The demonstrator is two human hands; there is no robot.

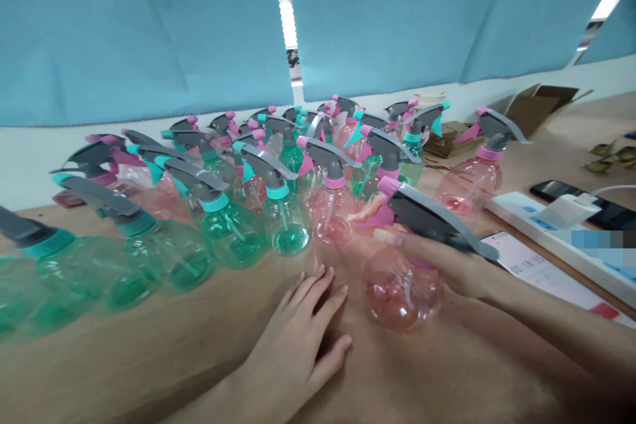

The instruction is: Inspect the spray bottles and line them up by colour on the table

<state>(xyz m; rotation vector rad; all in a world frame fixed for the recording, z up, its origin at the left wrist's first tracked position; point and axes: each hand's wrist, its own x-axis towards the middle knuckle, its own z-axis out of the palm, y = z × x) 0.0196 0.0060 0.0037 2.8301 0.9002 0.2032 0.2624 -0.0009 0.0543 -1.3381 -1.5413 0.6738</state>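
My right hand (437,255) is wrapped round the neck of a pink spray bottle (402,291) with a grey head and pink nozzle. The bottle stands close to the table's surface; whether it touches is hard to tell. To its left, my left hand (311,324) lies flat on the wooden table with fingers stretched out, holding nothing. Just beyond those fingertips are a green spray bottle (287,222) with a turquoise collar and a pink spray bottle (334,209). Another pink spray bottle (470,179) stands farther right, behind my right hand.
Several green spray bottles (233,232) line the left side, with more crowded behind. On the right lie a phone (536,278) showing a timer, a white power strip (527,218) with a charger, and a dark phone (611,209). A cardboard box (539,109) sits by the blue curtain (397,20).
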